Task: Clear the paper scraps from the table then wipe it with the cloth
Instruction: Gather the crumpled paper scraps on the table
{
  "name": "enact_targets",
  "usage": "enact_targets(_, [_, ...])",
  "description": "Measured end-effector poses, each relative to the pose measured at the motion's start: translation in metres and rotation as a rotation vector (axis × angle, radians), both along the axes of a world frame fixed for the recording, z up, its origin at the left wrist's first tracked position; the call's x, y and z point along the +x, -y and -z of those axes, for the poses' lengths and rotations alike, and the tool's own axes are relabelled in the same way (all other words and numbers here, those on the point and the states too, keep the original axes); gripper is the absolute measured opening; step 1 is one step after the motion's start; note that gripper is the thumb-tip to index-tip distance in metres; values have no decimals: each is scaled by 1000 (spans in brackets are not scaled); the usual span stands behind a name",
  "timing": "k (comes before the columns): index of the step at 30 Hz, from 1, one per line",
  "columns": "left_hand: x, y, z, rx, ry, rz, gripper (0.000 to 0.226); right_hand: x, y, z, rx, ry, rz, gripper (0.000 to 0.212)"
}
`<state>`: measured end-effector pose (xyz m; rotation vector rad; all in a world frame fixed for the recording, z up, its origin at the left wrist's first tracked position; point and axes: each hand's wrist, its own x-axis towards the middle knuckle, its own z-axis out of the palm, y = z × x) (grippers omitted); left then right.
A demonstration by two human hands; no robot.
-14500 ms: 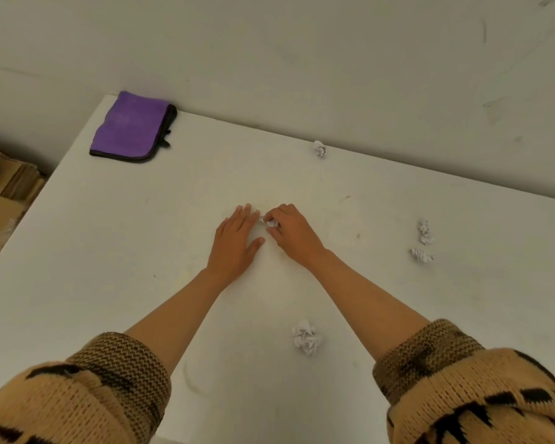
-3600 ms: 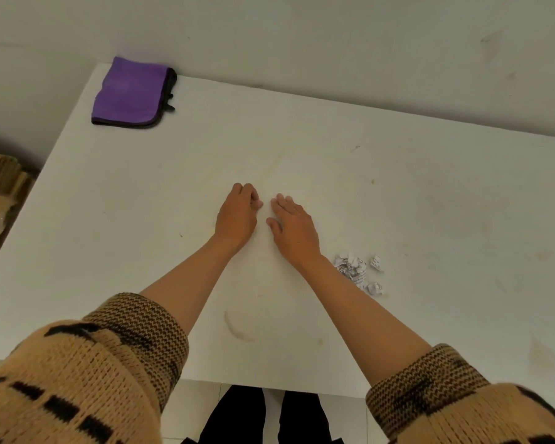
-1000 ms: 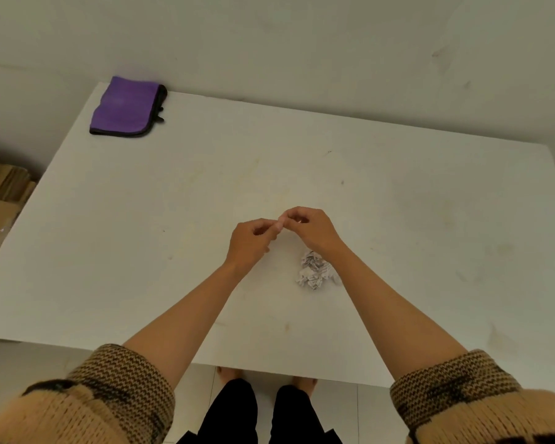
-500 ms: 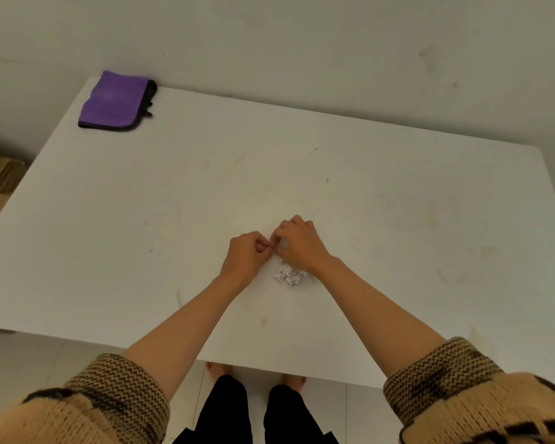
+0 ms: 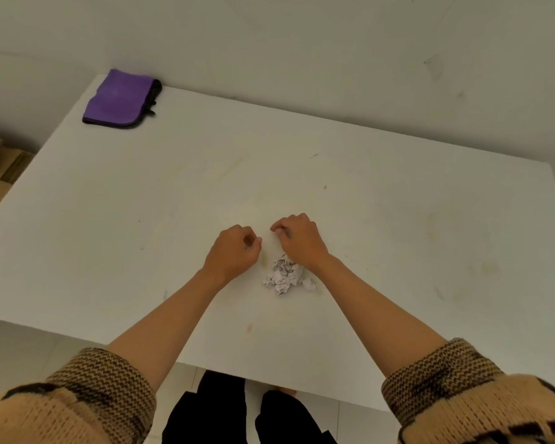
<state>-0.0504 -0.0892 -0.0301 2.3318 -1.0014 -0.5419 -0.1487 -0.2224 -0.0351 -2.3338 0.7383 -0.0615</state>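
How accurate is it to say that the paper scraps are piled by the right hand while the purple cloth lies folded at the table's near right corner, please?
Not quite: the head view shows the purple cloth lying folded at the far left corner of the table, not the near right one. The paper scraps are indeed piled by the right hand.

Matt white tabletop (image 5: 398, 219), smooth but stained; crumpled printed paper scraps (image 5: 282, 274) near its front edge; soft purple cloth (image 5: 117, 99) at the far-left corner; chunky knit sleeves (image 5: 455, 389).
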Motion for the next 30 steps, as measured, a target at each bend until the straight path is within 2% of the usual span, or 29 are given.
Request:
enact_targets(3, [11,5,9,-39,79,-32,13,14,14,0,-100,-33,58,27])
enact_targets(8, [42,23,14,-50,185,-2,39,44,31,7,-56,-49,4,38])
enact_targets(12, [63,38,19,102,153,100,64,65,41,12,-158,-127,-28,46])
enact_targets(15, [71,46,22,201,178,156,75,75,41,15,-212,-142,-39,47])
enact_targets(24, [74,49,24,196,171,145,78,87,32,22,-392,49,189,20])
enact_targets(30, [74,48,27,193,176,136,77,101,34,9,-388,-112,289,19])
